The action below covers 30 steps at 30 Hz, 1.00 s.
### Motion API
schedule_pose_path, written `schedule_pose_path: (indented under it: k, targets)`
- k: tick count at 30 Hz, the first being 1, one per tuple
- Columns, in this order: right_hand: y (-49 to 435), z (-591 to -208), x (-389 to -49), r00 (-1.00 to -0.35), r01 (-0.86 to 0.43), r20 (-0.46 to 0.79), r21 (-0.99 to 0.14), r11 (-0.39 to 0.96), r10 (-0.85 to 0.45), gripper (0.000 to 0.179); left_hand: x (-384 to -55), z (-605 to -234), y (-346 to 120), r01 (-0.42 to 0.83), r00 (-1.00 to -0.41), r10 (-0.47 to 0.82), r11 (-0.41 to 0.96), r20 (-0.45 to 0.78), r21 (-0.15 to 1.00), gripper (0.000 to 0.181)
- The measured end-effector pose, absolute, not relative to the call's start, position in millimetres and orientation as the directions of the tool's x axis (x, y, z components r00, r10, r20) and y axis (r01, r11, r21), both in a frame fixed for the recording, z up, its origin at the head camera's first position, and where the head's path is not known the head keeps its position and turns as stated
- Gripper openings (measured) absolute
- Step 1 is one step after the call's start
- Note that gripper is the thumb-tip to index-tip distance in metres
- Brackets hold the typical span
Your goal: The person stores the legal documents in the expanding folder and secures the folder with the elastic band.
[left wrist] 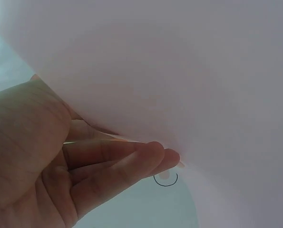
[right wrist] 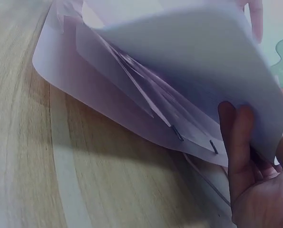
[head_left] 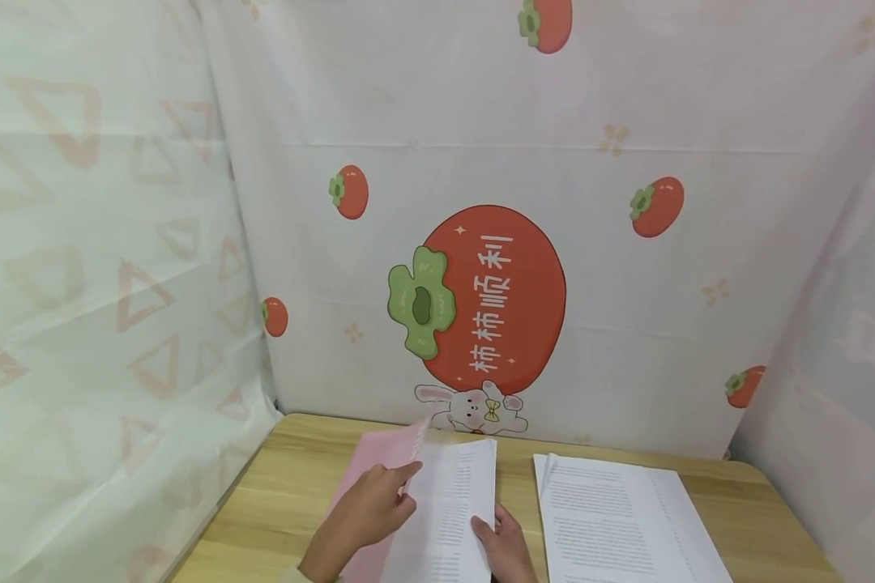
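Note:
A pink folder (head_left: 375, 453) with clear sleeves lies opened on the table, and white printed sheets (head_left: 452, 518) stand at its right side. My left hand (head_left: 368, 506) pinches the edge of a thin, pale sleeve (left wrist: 170, 71) between thumb and fingers; this sleeve fills most of the left wrist view. At the right edge of the printed sheets, my right hand (head_left: 509, 546) grips them with the thumb on top. From the right wrist side, its fingers (right wrist: 241, 142) lie against the back of the sheets (right wrist: 189, 52), over the pink cover and several sleeves (right wrist: 146, 90).
A separate stack of printed paper (head_left: 620, 518) lies to the right on the wooden table (head_left: 255, 518). White cloth with persimmon drawings (head_left: 496, 300) hangs behind the table's far edge, and patterned cloth (head_left: 102, 267) hangs on the left.

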State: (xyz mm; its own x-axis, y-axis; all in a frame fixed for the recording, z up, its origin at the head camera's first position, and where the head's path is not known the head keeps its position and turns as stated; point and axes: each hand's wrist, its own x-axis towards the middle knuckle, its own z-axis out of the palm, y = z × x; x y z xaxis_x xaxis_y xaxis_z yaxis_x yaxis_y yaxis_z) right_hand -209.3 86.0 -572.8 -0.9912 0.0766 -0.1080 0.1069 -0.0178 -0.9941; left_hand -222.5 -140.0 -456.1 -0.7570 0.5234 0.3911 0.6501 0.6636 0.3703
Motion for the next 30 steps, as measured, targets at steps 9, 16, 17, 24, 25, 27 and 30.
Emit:
schedule_pose_path:
  k: [9, 16, 17, 24, 25, 27, 30]
  targets:
    - [79.6, -573.8, -213.8, -0.993, 0.107, -0.110, -0.992, -0.066, 0.035, 0.060, -220.8, -452.6, -139.7, 0.643, -0.764, 0.522, 0.672, 0.380, 0.369, 0.046]
    - [92.2, -570.8, -211.6, -0.980, 0.196, -0.195, -0.980, -0.024, -0.042, 0.062, -219.5, -452.8, -140.8, 0.646, -0.761, 0.520, 0.666, 0.388, 0.373, 0.046]
    - [95.5, -569.5, -210.2, -0.974, 0.214, -0.211, -0.976, -0.041, -0.081, 0.063, -219.3, -452.9, -141.0, 0.647, -0.760, 0.521, 0.664, 0.389, 0.374, 0.047]
    - [120.5, -562.8, -200.1, -0.926, 0.268, -0.237, -0.961, -0.071, -0.295, 0.062, -219.8, -453.0, -142.7, 0.643, -0.766, 0.547, 0.649, 0.338, 0.407, 0.048]
    - [123.1, -562.2, -199.2, -0.921, 0.276, -0.243, -0.958, -0.071, -0.306, 0.060, -220.1, -453.2, -143.0, 0.638, -0.770, 0.548, 0.646, 0.326, 0.419, 0.048]
    - [127.1, -562.4, -198.1, -0.915, 0.285, -0.247, -0.955, -0.079, -0.318, 0.055, -220.3, -453.4, -143.3, 0.632, -0.774, 0.547, 0.647, 0.318, 0.426, 0.047]
    - [130.0, -565.1, -197.5, -0.913, 0.294, -0.249, -0.951, -0.095, -0.323, 0.052, -220.0, -453.0, -143.2, 0.631, -0.775, 0.546, 0.646, 0.318, 0.429, 0.047]
